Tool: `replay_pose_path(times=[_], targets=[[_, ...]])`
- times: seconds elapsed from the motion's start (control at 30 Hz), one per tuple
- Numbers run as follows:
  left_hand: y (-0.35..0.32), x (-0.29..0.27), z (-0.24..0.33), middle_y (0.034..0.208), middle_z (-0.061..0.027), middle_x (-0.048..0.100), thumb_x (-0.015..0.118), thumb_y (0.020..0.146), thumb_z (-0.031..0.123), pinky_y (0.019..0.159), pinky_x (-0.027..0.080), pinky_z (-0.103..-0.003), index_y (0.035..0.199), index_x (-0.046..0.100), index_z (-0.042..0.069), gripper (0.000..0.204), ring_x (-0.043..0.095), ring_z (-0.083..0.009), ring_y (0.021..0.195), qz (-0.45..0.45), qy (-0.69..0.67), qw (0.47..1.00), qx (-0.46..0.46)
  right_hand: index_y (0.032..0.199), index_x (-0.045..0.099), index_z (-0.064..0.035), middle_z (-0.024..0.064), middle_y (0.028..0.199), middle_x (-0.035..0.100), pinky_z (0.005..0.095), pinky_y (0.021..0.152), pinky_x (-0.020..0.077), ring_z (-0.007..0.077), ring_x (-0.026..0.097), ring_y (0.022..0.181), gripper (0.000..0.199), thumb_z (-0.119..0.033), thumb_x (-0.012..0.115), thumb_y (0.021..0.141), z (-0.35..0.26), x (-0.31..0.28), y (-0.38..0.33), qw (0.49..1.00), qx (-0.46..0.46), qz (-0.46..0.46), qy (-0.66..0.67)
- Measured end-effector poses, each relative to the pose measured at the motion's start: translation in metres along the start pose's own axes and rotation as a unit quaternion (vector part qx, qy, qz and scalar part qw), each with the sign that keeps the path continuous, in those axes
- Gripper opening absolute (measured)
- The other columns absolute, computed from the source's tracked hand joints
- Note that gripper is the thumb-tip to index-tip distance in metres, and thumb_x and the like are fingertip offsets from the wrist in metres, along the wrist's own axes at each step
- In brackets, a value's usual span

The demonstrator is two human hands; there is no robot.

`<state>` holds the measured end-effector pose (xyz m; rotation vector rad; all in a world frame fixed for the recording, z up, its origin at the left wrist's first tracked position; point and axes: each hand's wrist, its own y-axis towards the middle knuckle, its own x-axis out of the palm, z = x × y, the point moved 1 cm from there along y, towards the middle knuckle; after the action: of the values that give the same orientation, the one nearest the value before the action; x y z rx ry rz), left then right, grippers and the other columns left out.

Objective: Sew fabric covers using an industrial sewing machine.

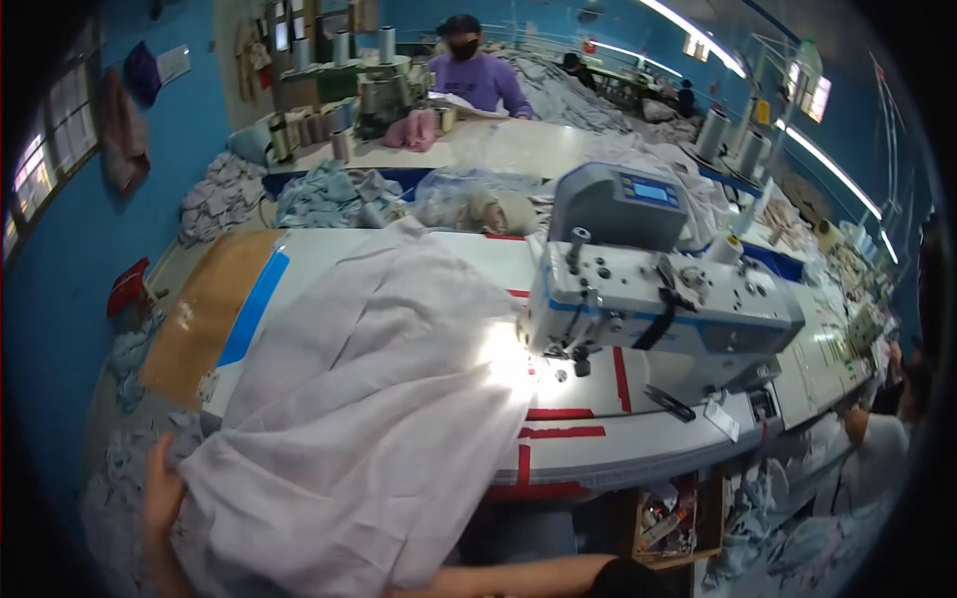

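Observation:
A large pale grey-pink cloth [369,369] lies in loose folds over the sewing table and hangs off its front edge. Its right side reaches the lit needle area of a white and grey sewing machine [668,314]. At the cloth's left edge is my left hand [162,488], fingers stretched upward and apart, close against the fabric. My right forearm [518,576] crosses the bottom from the right. The right hand itself is mostly hidden by the cloth and the picture's lower edge, so its fingers do not show.
Red tape strips [563,432] mark the table beside the machine. A wooden drawer [683,518] with small items sits below. Brown board [204,309] and blue strip lie left. Behind, a person in purple [478,80] sits at another machine; cloth heaps [324,194] lie between.

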<state>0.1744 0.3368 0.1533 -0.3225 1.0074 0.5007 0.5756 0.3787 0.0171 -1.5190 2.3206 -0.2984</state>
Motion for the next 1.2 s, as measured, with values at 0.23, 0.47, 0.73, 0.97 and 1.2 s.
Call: replay_pose_path(times=[0.23, 0.47, 0.73, 0.97, 1.2], targets=[[0.0, 0.186, 0.188, 0.105, -0.0191, 0.061, 0.073, 0.072, 0.019, 0.087, 0.046, -0.045, 0.127, 0.048, 0.004, 0.062, 0.059, -0.0369, 0.101, -0.063, -0.001, 0.971, 0.232, 0.135, 0.043, 0.0053, 0.0211, 0.134, 0.05, 0.0402, 0.105, 0.0388, 0.0272, 0.05, 0.124, 0.056, -0.021, 0.058, 0.087, -0.102, -0.138, -0.123, 0.856, -0.223, 0.136, 0.445], [0.17, 0.223, 0.183, 0.106, -0.0221, 0.063, 0.059, 0.08, 0.009, 0.088, 0.045, -0.047, 0.108, 0.059, 0.001, 0.029, 0.057, -0.0408, 0.102, 0.087, 0.014, 0.979, 0.181, 0.139, 0.034, 0.0034, 0.0159, 0.14, 0.042, 0.0342, 0.107, 0.0323, 0.0242, 0.04, 0.129, 0.079, -0.032, 0.075, 0.081, 0.008, -0.046, -0.088, 0.949, 0.019, 0.115, 0.292], [-0.006, 0.221, 0.271, 0.149, -0.0197, 0.03, 0.062, 0.085, 0.025, 0.113, 0.024, -0.04, 0.142, 0.033, 0.001, 0.068, 0.031, -0.0371, 0.136, -0.165, 0.009, 0.889, 0.427, 0.125, 0.055, 0.0009, 0.0079, 0.118, 0.062, 0.0297, 0.093, 0.0445, 0.015, 0.057, 0.108, 0.045, -0.021, 0.068, 0.088, 0.054, -0.024, -0.107, 0.908, 0.053, 0.156, 0.386], [-0.013, 0.211, 0.229, 0.137, -0.0199, 0.045, 0.059, 0.084, 0.012, 0.109, 0.03, -0.041, 0.134, 0.045, 0.002, 0.053, 0.04, -0.0333, 0.129, -0.015, 0.025, 0.9, 0.434, 0.114, 0.063, 0.0001, 0.0098, 0.103, 0.069, 0.0275, 0.084, 0.0471, 0.0137, 0.062, 0.093, 0.031, -0.022, 0.063, 0.092, 0.065, 0.001, -0.117, 0.959, -0.025, 0.097, 0.263], [-0.161, 0.239, 0.26, 0.065, -0.0058, 0.059, 0.07, 0.077, 0.015, 0.047, 0.044, -0.032, 0.073, 0.057, 0.009, 0.016, 0.059, -0.0236, 0.054, -0.132, 0.012, 0.861, 0.492, 0.08, 0.069, -0.0006, 0.0212, 0.068, 0.062, 0.0424, 0.059, 0.0484, 0.0407, 0.059, 0.064, 0.036, -0.032, 0.056, 0.094, 0.074, 0.013, -0.114, 0.977, -0.073, 0.178, 0.089]])
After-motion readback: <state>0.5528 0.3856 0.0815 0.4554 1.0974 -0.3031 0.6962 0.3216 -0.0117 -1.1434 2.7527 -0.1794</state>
